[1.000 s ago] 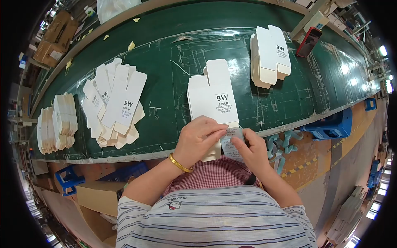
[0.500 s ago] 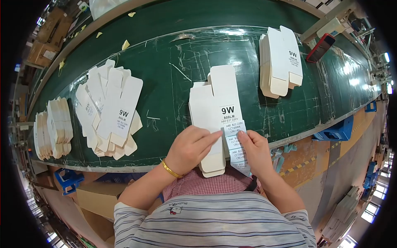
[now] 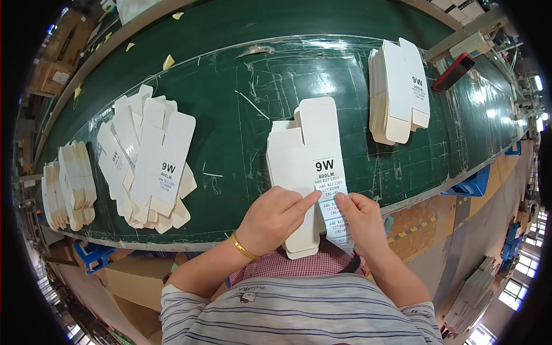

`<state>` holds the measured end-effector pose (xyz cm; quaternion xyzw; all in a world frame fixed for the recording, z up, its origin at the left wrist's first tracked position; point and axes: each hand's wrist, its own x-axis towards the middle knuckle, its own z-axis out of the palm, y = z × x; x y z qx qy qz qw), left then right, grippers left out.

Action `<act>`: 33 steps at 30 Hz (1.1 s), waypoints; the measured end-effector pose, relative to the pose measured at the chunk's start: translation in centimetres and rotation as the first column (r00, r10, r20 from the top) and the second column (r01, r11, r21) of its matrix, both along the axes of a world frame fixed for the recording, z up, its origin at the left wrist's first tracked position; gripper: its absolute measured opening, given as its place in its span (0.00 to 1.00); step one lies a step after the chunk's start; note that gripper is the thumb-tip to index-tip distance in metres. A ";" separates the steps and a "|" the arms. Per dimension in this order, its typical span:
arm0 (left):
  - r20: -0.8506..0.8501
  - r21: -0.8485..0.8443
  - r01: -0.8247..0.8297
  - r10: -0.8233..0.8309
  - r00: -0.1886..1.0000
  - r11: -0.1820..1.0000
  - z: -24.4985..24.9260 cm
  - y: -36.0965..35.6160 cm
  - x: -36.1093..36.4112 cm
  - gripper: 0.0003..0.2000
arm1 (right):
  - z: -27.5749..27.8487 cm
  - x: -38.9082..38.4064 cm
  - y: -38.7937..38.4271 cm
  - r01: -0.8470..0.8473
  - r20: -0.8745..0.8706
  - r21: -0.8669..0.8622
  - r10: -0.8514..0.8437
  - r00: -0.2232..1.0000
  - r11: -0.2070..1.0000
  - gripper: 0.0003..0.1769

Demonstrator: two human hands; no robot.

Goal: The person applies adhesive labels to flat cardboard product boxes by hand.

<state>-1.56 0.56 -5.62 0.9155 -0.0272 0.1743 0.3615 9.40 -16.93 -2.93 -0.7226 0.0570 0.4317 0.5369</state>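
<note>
A stack of flat white cartons point(image 3: 286, 158), the top one printed "9W 800LM", lies at the table's near edge in front of me. My left hand point(image 3: 274, 215) rests over its lower part, fingers curled, with the index fingertip at the left edge of the top label. Between the thumb and fingers of my right hand point(image 3: 363, 221) is a pale blue strip of stickers point(image 3: 336, 226) printed "A60 B22 220V". The top sticker lies over the carton's small print, just below the "A60 E27 220V" line. My left thumb is mostly hidden.
Loosely fanned cartons point(image 3: 150, 155) lie to the left, with upright bundles point(image 3: 76, 184) beyond them. Another carton stack point(image 3: 397, 86) sits at the back right, near a red-and-black phone point(image 3: 454, 72). Yellow scraps point(image 3: 168, 62) dot the back of the green table point(image 3: 221, 103).
The view has shifted slightly, so the stack and both hands appear a little lower and further right. The sticker's top edge now lies closer against the carton print; both hands keep their hold.
</note>
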 end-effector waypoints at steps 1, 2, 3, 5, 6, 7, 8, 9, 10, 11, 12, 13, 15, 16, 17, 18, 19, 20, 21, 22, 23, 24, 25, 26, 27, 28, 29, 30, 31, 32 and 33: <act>-0.004 0.001 -0.002 0.002 1.000 1.000 0.0 0.0 0.0 0.22 | 0.1 0.1 0.1 0.011 -0.020 0.000 -0.011 1.000 1.000 0.15; -0.008 0.001 -0.004 0.004 1.000 1.000 -0.1 0.0 0.0 0.22 | 0.1 0.1 0.2 0.024 -0.035 0.006 -0.024 0.999 1.000 0.15; -0.013 0.002 -0.007 0.007 1.000 1.000 -0.1 0.0 0.0 0.22 | 0.1 0.2 0.3 0.036 -0.051 0.013 -0.036 0.998 0.999 0.15; -0.011 0.000 -0.011 0.011 1.000 1.000 0.0 -0.1 0.1 0.22 | 0.0 0.2 0.3 0.049 -0.070 0.016 -0.048 0.996 0.999 0.15; -0.010 0.000 -0.013 0.013 1.000 1.000 0.1 -0.1 0.1 0.22 | -0.1 0.2 0.3 0.048 -0.072 0.013 -0.047 0.996 0.999 0.15; -0.020 0.002 -0.015 0.015 1.000 1.000 0.1 -0.1 0.1 0.22 | -0.2 0.2 0.3 0.048 -0.074 0.012 -0.047 0.996 0.999 0.14; -0.030 0.004 -0.016 0.017 0.999 1.000 0.2 -0.1 0.1 0.22 | -0.2 0.2 0.3 0.048 -0.075 0.016 -0.046 0.996 0.999 0.15; -0.039 0.006 -0.017 0.017 0.999 1.000 0.2 -0.1 0.1 0.21 | -0.2 0.2 0.3 0.048 -0.076 0.019 -0.047 0.996 0.999 0.15; -0.042 0.010 -0.021 0.021 0.999 1.000 0.2 -0.1 0.2 0.21 | -0.3 0.2 0.2 0.050 -0.077 0.023 -0.048 0.996 0.999 0.15; -0.043 0.013 -0.025 0.025 0.999 1.000 0.2 -0.2 0.2 0.21 | -0.3 0.2 0.2 0.055 -0.073 0.027 -0.053 0.996 0.998 0.15; -0.044 0.017 -0.029 0.030 0.999 0.999 0.2 -0.2 0.2 0.21 | -0.4 0.1 0.2 0.060 -0.069 0.032 -0.058 0.996 0.998 0.15; -0.041 0.019 -0.032 0.033 0.999 0.999 0.2 -0.2 0.2 0.20 | -0.5 0.1 0.2 0.065 -0.066 0.036 -0.062 0.996 0.997 0.15; -0.036 0.023 -0.038 0.039 0.999 0.999 0.2 -0.3 0.3 0.20 | -0.6 0.1 0.2 0.065 -0.070 0.039 -0.062 0.996 0.997 0.15; -0.039 0.028 -0.041 0.042 0.998 0.999 0.2 -0.3 0.3 0.20 | -0.6 0.1 0.1 0.066 -0.071 0.039 -0.064 0.995 0.997 0.15; -0.041 0.032 -0.043 0.045 0.998 0.999 0.3 -0.4 0.3 0.20 | -0.5 0.1 0.1 0.056 -0.067 0.024 -0.054 0.996 0.998 0.15; -0.042 0.036 -0.045 0.046 0.998 0.998 0.4 -0.4 0.4 0.20 | -0.4 0.2 0.2 0.045 -0.063 0.009 -0.045 0.997 0.999 0.15; -0.041 0.037 -0.043 0.045 0.998 0.998 0.5 -0.4 0.5 0.20 | -0.3 0.2 0.2 0.035 -0.059 -0.005 -0.035 0.998 0.999 0.15; -0.041 0.039 -0.043 0.044 0.998 0.998 0.6 -0.4 0.5 0.20 | -0.3 0.2 0.1 0.041 -0.055 0.000 -0.041 0.998 0.999 0.15; -0.043 0.042 -0.043 0.045 0.998 0.998 0.6 -0.4 0.5 0.20 | -0.6 0.1 0.1 0.047 -0.052 0.006 -0.046 0.998 0.999 0.15; -0.047 0.040 -0.043 0.045 0.998 0.998 0.7 -0.4 0.5 0.20 | -0.7 0.1 0.1 0.051 -0.050 0.013 -0.051 0.997 0.999 0.15; -0.051 0.040 -0.044 0.046 0.998 0.998 0.8 -0.5 0.6 0.20 | -0.7 0.1 0.1 0.053 -0.053 0.012 -0.052 0.997 0.999 0.15; -0.055 0.039 -0.045 0.047 0.997 0.998 0.8 -0.5 0.6 0.20 | -0.5 0.1 0.2 0.054 -0.055 0.011 -0.053 0.997 0.998 0.15; -0.057 0.039 -0.047 0.050 0.997 0.998 0.8 -0.5 0.6 0.20 | -0.4 0.1 0.3 0.054 -0.058 0.010 -0.054 0.997 0.998 0.15; -0.058 0.040 -0.049 0.052 0.997 0.998 0.8 -0.5 0.6 0.20 | -0.5 0.1 0.3 0.058 -0.063 0.015 -0.057 0.996 0.998 0.15; -0.061 0.040 -0.051 0.053 0.997 0.998 0.8 -0.5 0.6 0.20 | -0.6 0.1 0.2 0.062 -0.070 0.020 -0.061 0.996 0.998 0.15; -0.064 0.043 -0.050 0.053 0.997 0.998 0.8 -0.5 0.6 0.20 | -0.6 0.1 0.2 0.067 -0.075 0.025 -0.065 0.995 0.997 0.15; -0.066 0.045 -0.049 0.052 0.996 0.998 0.9 -0.5 0.7 0.20 | -0.6 0.1 0.2 0.062 -0.074 0.020 -0.060 0.995 0.998 0.15; -0.068 0.047 -0.047 0.050 0.996 0.998 1.0 -0.5 0.7 0.20 | -0.6 0.2 0.2 0.056 -0.073 0.014 -0.055 0.996 0.998 0.15; -0.075 0.052 -0.044 0.048 0.996 0.998 1.1 -0.5 0.7 0.20 | -0.6 0.2 0.2 0.051 -0.072 0.008 -0.051 0.996 0.999 0.15; -0.082 0.057 -0.042 0.046 0.996 0.998 1.2 -0.5 0.8 0.20 | -0.6 0.2 0.2 0.057 -0.075 0.014 -0.056 0.996 0.998 0.15; -0.089 0.061 -0.039 0.044 0.995 0.997 1.3 -0.5 0.8 0.20 | -0.6 0.1 0.1 0.062 -0.080 0.020 -0.061 0.995 0.998 0.15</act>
